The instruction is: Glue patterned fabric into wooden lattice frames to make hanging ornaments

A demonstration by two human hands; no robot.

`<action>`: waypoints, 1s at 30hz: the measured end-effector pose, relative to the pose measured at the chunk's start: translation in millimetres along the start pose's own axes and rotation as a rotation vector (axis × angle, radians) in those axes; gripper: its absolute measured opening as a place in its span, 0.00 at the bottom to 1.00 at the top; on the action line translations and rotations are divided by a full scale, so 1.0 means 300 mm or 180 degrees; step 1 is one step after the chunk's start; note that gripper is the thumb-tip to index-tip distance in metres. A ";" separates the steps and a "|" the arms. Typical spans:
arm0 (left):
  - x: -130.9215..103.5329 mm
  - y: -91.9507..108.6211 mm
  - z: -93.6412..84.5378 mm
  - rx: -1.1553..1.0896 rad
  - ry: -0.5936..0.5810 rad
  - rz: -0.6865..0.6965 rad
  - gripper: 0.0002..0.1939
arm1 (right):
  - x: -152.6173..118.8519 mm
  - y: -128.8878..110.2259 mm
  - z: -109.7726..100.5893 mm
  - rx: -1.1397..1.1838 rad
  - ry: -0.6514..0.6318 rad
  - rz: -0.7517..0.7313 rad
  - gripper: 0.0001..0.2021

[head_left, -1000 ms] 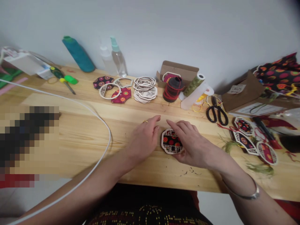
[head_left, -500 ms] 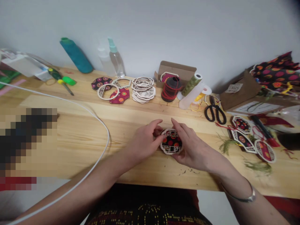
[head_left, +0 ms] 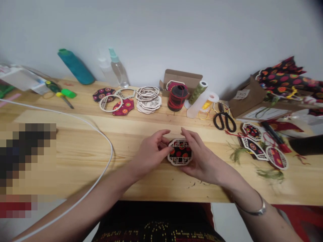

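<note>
Between my two hands is a wooden lattice ornament [head_left: 180,152] with scalloped edges and black fabric with red and orange flowers behind the fretwork. My left hand [head_left: 154,149] pinches its left edge, thumb on the front near the upper left. On the other side, my right hand [head_left: 202,156] curls round the right edge, fingers along the top right and thumb at the lower right. The ornament is held just over the wooden table [head_left: 141,188]. Parts of its right rim are hidden by my fingers.
Behind stand a stack of wooden lattice frames [head_left: 148,99], a black spool with red cord [head_left: 178,97] and an olive thread spool [head_left: 198,93]. Black scissors [head_left: 224,117] and finished ornaments [head_left: 254,148] lie to the right. A white cable [head_left: 109,144] crosses the left side.
The camera view has shifted a little, so the table things appear slightly further left. Both hands keep hold of the ornament, with almost the same grip.
</note>
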State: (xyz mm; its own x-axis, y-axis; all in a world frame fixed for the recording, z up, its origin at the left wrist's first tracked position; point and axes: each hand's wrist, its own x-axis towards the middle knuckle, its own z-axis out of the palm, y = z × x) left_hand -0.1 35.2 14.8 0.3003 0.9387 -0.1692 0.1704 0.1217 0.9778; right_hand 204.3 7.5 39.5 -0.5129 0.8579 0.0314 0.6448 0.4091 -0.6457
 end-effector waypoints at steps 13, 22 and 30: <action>0.027 0.088 0.007 0.1173 0.0624 0.1451 0.22 | 0.114 0.084 -0.149 0.2439 0.0811 0.1107 0.13; 0.078 0.024 0.012 0.1914 0.0794 0.2242 0.20 | 0.102 0.106 -0.109 0.1829 0.1267 0.0492 0.03; 0.057 0.013 -0.005 0.1914 0.0802 0.2288 0.20 | 0.093 0.100 -0.086 0.1565 0.1456 0.0055 0.02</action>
State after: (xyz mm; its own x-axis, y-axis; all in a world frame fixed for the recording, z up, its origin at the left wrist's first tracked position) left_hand 4.4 52.3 15.8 0.3223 0.7747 0.5440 0.4971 -0.6276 0.5992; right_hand 224.2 51.7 40.7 -0.1431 0.9527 0.2682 0.2620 0.2978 -0.9180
